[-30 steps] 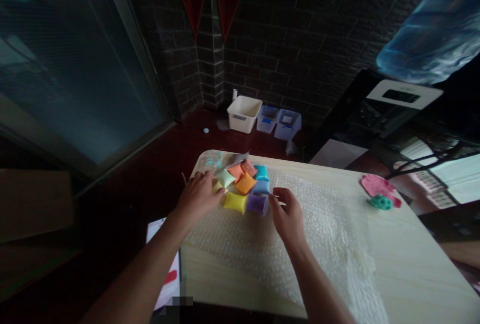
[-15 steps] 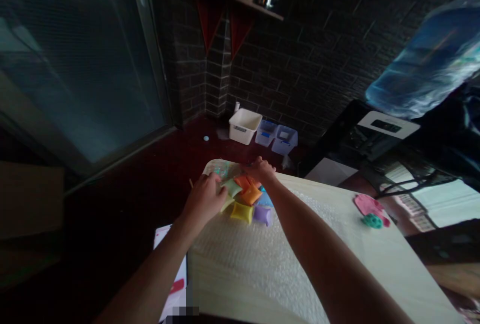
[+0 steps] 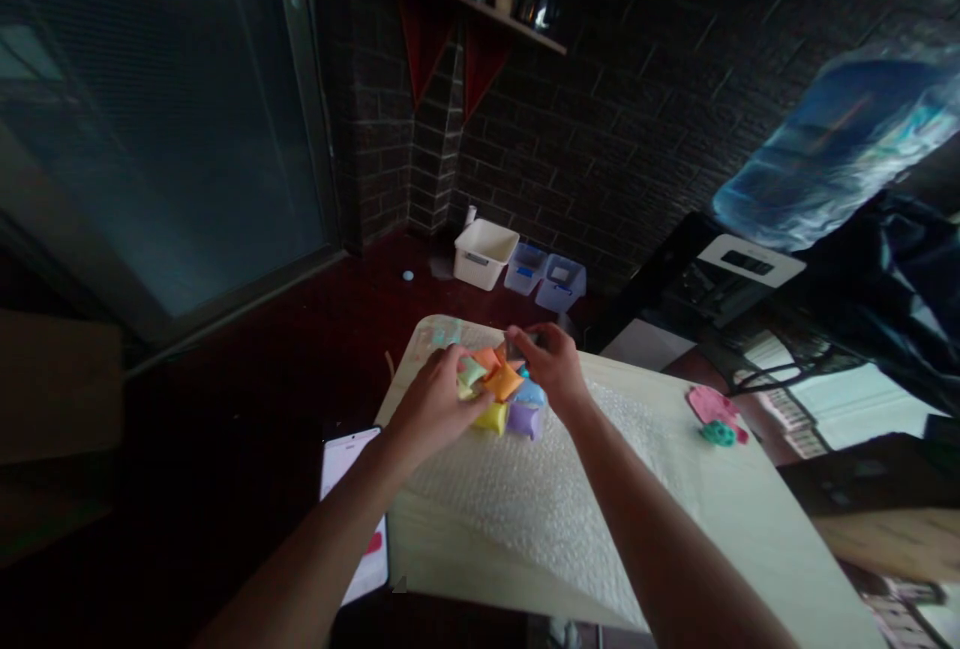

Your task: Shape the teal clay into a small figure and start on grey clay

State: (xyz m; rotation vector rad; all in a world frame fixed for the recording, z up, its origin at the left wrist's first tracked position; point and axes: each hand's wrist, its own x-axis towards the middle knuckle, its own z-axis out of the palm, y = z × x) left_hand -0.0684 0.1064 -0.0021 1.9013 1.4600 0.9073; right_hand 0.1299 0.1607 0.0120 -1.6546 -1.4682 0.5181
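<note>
A cluster of small pillow-shaped soft packets lies on bubble wrap (image 3: 555,499) at the table's far end. My left hand (image 3: 435,399) is curled round the left side of the cluster, its thumb at the yellow packet (image 3: 491,419) and its fingers at the light green packet (image 3: 471,370). The orange packet (image 3: 502,381) lies on top between both hands. My right hand (image 3: 553,364) is bent above the far right side, fingers and thumb drawn together; what they hold is hidden. Below it are the blue packet (image 3: 529,393) and the purple packet (image 3: 524,419).
A phone (image 3: 360,509) sits at the table's left edge. Pink and green lumps, the pink one (image 3: 709,403) and the green one (image 3: 718,433), lie on the right of the table (image 3: 757,519). Beyond stand a white bin (image 3: 480,269), two clear bins (image 3: 561,285) and a water dispenser (image 3: 742,259).
My right hand has drawn back from the table's far edge and risen beside the packets. My left hand has shifted right, closer round the cluster. The view has shifted slightly.
</note>
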